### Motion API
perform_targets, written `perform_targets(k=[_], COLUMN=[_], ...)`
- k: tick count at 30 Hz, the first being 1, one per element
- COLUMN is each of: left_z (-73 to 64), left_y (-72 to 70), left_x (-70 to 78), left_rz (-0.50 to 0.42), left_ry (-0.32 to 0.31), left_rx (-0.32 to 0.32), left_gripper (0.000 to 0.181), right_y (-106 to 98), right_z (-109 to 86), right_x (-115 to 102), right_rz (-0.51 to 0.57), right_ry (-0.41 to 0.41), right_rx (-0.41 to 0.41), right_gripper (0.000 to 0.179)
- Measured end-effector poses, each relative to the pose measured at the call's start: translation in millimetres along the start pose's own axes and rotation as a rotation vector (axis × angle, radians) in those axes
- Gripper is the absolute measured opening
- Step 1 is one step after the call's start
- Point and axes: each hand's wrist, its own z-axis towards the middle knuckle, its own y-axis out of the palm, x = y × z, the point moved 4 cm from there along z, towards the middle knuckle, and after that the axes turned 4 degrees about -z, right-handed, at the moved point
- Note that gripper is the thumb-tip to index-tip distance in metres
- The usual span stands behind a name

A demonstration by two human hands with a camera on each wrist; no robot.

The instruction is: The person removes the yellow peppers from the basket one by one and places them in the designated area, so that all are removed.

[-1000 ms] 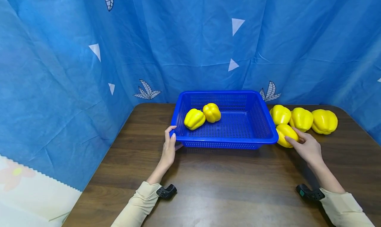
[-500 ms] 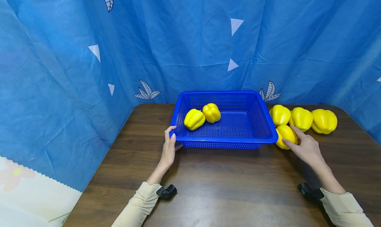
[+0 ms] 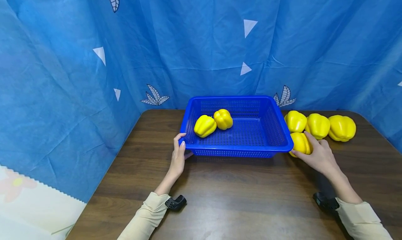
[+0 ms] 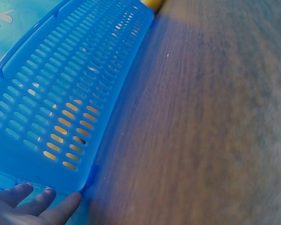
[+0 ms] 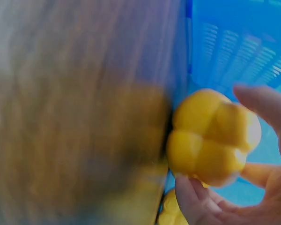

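Observation:
My left hand (image 3: 178, 158) grips the near left corner of a blue perforated plastic basket (image 3: 232, 148), thumb over the rim. In the left wrist view, its fingertips (image 4: 48, 193) lie along the basket's end. Two yellow bell peppers (image 3: 205, 126) lie inside, toward the left. Just off the basket's near right corner, my right hand (image 3: 319, 158) holds another yellow bell pepper (image 3: 300, 143) between thumb and fingers. The right wrist view shows the lobed end of this held pepper (image 5: 206, 140), with the fingers curled about its sides.
Three more yellow bell peppers (image 3: 318, 126) stand in a row right of the basket, at the back of the brown wooden table (image 3: 238, 198). A blue patterned curtain (image 3: 213, 41) hangs close behind the table's back edge.
My right hand has shifted slightly left and its grasp has moved further round the pepper, which has turned a little. The left hand and basket have stayed put.

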Motion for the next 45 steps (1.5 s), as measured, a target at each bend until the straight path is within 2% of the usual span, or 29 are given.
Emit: perform_targets(k=[5, 9, 22, 30, 38, 45], left_z=[-0.3, -0.1, 0.5, -0.2, 0.6, 0.7], left_y=[-0.4, -0.9, -0.1, 0.3, -0.6, 0.1], left_x=[0.6, 0.4, -1.3, -1.6, -1.9, -2.0], left_rz=[-0.007, -0.017, -0.012, -0.007, -0.020, -0.022], left_ry=[0.005, 0.006, 0.002, 0.000, 0.001, 0.007], left_rx=[0.004, 0.008, -0.004, 0.003, 0.036, 0.024], left_gripper=[0.042, 0.041, 0.041, 0.042, 0.039, 0.039], right_y=[-4, -4, -3, -1, 0, -2], right_z=[1.3, 1.6, 8.4, 8.9, 10.6, 9.3], right_x=[2, 3, 8, 8, 9, 9], right_rz=[0.015, 0.007, 0.010, 0.009, 0.002, -0.008], right_ry=[-0.118, -0.148, -0.147, -0.130, -0.119, -0.115], right_rx=[-0.011, -0.002, 0.021, -0.005, -0.045, -0.084], right_gripper=[0.086, 0.081, 0.077, 0.079, 0.083, 0.088])
